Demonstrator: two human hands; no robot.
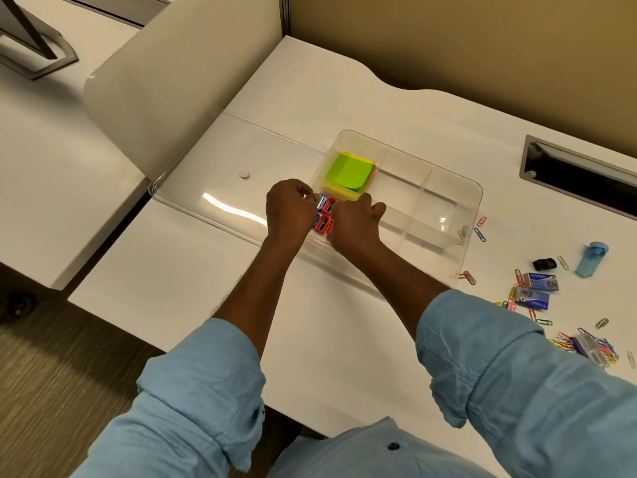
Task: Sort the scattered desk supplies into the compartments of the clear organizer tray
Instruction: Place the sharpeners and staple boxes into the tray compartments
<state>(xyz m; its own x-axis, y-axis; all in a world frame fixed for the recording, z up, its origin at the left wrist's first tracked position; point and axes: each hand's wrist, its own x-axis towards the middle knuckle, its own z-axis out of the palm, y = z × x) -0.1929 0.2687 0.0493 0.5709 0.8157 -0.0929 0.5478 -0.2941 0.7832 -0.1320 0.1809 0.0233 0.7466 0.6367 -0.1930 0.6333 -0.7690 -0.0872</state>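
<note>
The clear organizer tray (472, 201) lies on the white desk. A stack of green sticky notes (350, 172) fills its back-left compartment. Red and blue pencil sharpeners (322, 224) sit grouped in the front-left compartment. My left hand (289, 210) hovers over that compartment, its curled fingers pinching a blue sharpener (322, 201). My right hand (355, 224) is close beside it, fingers curled down onto a red sharpener (330, 205); its fingertips are hidden. A paper clip (462, 232) lies in the tray's right compartment.
Coloured paper clips (479, 234) are scattered right of the tray, with two blue staple boxes (540, 281), a black clip (544, 263), a blue translucent container (593, 259) and a clear clip box (587, 346). A clear flat lid (206, 188) adjoins the tray's left side, with a small pink piece (244, 174) on it.
</note>
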